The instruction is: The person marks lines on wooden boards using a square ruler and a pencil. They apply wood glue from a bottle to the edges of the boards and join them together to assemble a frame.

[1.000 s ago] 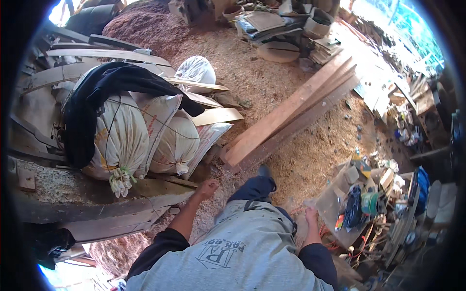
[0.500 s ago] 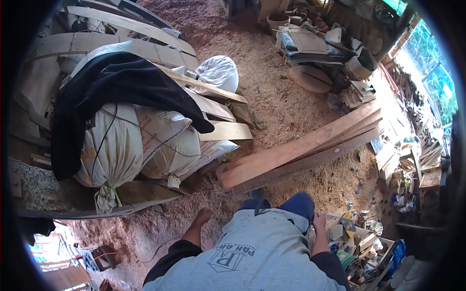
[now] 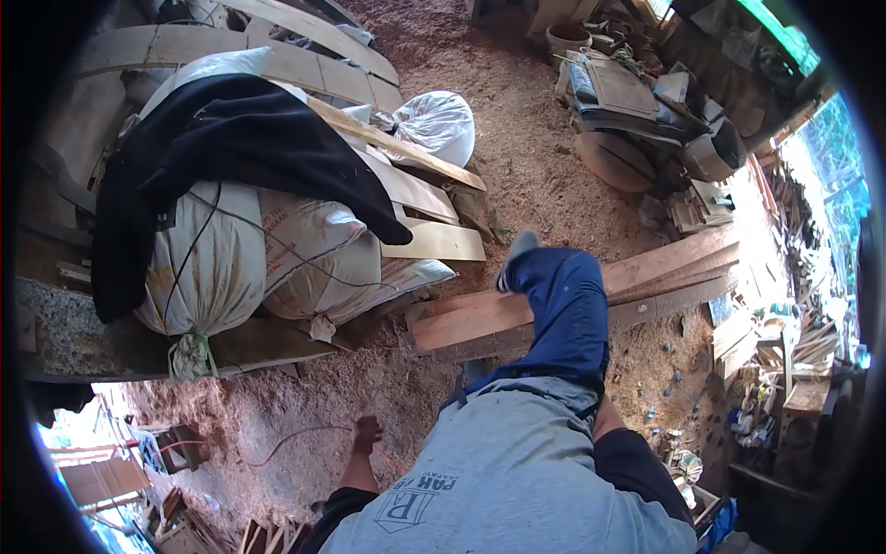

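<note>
My left hand [image 3: 367, 432] hangs low over the sawdust-covered ground, left of my grey shirt. Its fingers are loosely curled in, and nothing shows in them. My right forearm [image 3: 607, 418] goes behind my shirt and leg, which hide the right hand. My leg in blue trousers [image 3: 563, 305] reaches forward across a stack of long wooden planks [image 3: 471, 319], with the foot [image 3: 519, 254] at their far edge. Neither hand touches the planks.
Tied white sacks [image 3: 217, 272] with a dark cloth [image 3: 249, 138] over them stand left, beside curved boards [image 3: 175, 51]. Far right lie a round wooden slab [image 3: 614, 162], a bucket [image 3: 715, 152] and scrap wood [image 3: 803, 342]. A thin hose or cord [image 3: 295, 432] lies near my left hand.
One leg has swung forward over the planks. My left hand has moved down and slightly left. My right hand, visible beside my thigh before, is now hidden behind my body.
</note>
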Available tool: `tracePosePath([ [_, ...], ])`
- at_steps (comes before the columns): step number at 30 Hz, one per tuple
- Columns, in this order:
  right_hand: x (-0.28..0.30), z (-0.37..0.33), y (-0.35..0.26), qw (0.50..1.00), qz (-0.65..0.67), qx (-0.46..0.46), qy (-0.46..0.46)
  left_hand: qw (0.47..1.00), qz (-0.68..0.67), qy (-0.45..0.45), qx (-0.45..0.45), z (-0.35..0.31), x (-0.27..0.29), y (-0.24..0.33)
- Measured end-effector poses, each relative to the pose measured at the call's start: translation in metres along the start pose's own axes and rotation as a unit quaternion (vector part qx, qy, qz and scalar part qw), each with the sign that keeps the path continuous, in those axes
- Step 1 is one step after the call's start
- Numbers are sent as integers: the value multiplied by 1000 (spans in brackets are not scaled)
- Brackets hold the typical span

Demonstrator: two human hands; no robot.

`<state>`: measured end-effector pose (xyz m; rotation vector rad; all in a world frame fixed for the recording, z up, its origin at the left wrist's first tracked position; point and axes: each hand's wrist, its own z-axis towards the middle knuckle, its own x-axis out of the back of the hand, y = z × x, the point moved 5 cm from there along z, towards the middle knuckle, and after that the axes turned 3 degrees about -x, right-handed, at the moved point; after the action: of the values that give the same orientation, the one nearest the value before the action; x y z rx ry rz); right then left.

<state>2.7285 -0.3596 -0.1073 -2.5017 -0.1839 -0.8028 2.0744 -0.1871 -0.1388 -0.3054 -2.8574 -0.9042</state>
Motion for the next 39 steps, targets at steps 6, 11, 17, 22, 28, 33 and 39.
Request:
tracePosePath([
  [6,24,69,-73,992,-65,42,-103,978,-169,53,106,-7,-37,-43],
  [11,44,158,-128,981,-62,59,-171,966,-254,41,-15,100,-128,117],
  [17,118,312,-216,959,-13,67,-275,940,-317,83,-97,204,-226,287],
  [22,238,366,-316,989,-41,-5,-142,885,-394,247,12,265,-275,355],
  [28,281,448,-362,981,-105,36,-160,880,-291,375,4,308,-293,295],
  [33,260,506,-326,933,-284,119,-184,898,-266,351,4,246,-355,312],
  [39,126,425,-404,724,-478,428,-253,801,-438,406,26,38,-367,250],
])
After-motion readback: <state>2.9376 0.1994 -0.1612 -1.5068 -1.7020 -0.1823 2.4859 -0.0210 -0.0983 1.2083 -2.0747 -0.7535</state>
